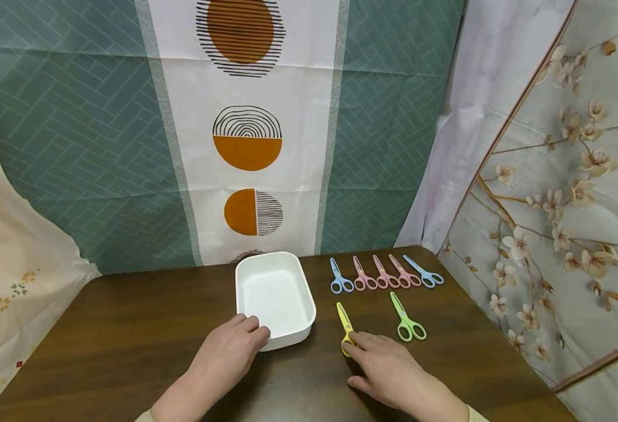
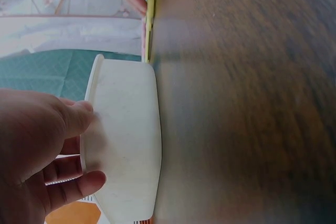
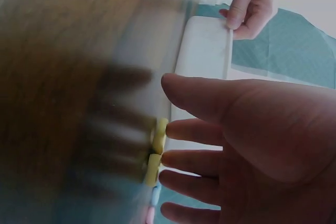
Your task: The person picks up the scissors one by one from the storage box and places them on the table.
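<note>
A white rectangular tray (image 1: 276,293) stands on the table, and my left hand (image 1: 232,350) grips its near rim. In the left wrist view the thumb lies on the outer wall of the tray (image 2: 126,135), with other fingers over the rim. Right of the tray lies a pair of yellow scissors (image 1: 344,316), blades pointing away. My right hand (image 1: 388,372) touches its handle loops; the right wrist view shows straight, spread fingers against the yellow loops (image 3: 159,136), thumb apart. Green scissors (image 1: 406,324) lie further right.
Behind the yellow and green scissors runs a row: blue scissors (image 1: 338,279), three pink scissors (image 1: 361,275), and more blue scissors (image 1: 424,273) at the right end. The brown table (image 1: 145,316) meets a patterned curtain (image 1: 103,146) at the back and a floral cloth (image 1: 530,264) on the right.
</note>
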